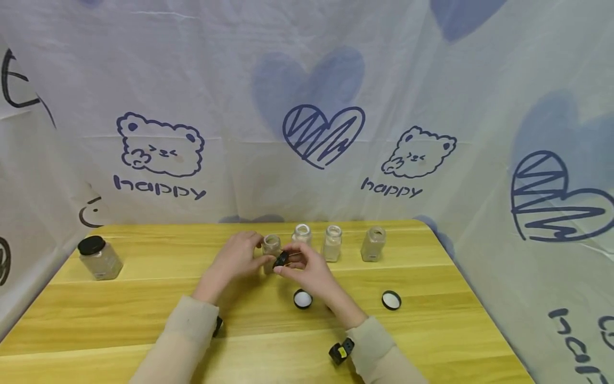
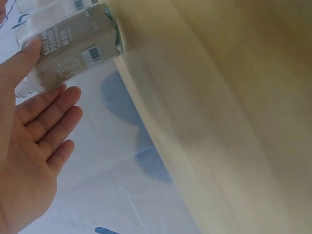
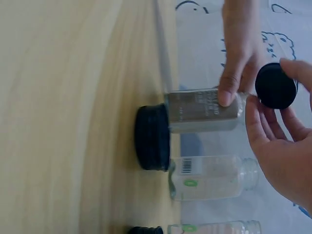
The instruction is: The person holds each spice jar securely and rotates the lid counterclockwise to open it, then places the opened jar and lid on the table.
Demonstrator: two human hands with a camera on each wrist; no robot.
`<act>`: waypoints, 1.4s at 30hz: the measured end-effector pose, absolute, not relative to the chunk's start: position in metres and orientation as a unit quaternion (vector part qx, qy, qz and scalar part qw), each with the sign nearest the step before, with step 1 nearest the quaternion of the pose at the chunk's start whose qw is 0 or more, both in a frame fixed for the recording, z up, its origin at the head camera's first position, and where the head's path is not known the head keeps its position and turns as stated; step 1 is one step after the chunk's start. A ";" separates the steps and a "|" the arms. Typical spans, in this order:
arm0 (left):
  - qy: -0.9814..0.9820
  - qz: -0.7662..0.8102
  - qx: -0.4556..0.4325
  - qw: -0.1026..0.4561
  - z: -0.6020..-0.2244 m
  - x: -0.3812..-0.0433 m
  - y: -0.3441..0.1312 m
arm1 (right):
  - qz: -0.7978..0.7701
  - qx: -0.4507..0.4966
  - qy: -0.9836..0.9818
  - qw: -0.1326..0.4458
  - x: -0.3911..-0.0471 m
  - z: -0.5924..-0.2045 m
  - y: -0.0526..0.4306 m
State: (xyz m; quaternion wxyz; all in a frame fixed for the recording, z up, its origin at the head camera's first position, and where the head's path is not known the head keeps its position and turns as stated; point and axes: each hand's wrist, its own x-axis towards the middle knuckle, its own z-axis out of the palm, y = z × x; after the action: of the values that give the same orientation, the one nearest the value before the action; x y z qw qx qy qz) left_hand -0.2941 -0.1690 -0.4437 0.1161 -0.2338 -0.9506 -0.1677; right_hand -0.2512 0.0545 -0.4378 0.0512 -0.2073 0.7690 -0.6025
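My left hand (image 1: 238, 258) grips a small clear glass jar (image 3: 195, 109) near its neck, thumb on the front side. Brownish-grey contents fill the jar, which stands upright and uncapped on the table. In the left wrist view, white print and a barcode show on the jar (image 2: 73, 48), and the left hand's other fingers extend past it. A round black lid (image 3: 276, 87) is pinched between the thumb and fingers of my right hand (image 1: 309, 269). This lid is tilted on edge beside the jar's mouth, and I cannot tell whether they touch.
Uncapped glass jars stand rightward: one (image 1: 302, 233) behind my right hand, another (image 1: 332, 246), and one farther right (image 1: 373, 245). Black lids with pale insides lie nearer, one central (image 1: 303, 299), one right (image 1: 391, 300). A black-capped jar (image 1: 101, 262) stands far left. A printed cloth (image 1: 230, 106) hangs behind.
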 end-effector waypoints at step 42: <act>-0.962 -0.114 -0.233 0.091 -0.435 -0.316 -0.174 | -0.191 -0.383 0.898 0.100 -0.268 -0.464 0.038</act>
State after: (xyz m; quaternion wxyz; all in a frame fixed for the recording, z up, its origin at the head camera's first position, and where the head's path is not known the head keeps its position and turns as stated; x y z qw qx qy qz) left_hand -0.3157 -0.1737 -0.4349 0.0912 -0.2326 -0.9616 -0.1139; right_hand -0.2681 0.0383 -0.4637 0.1000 -0.3835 0.8980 -0.1909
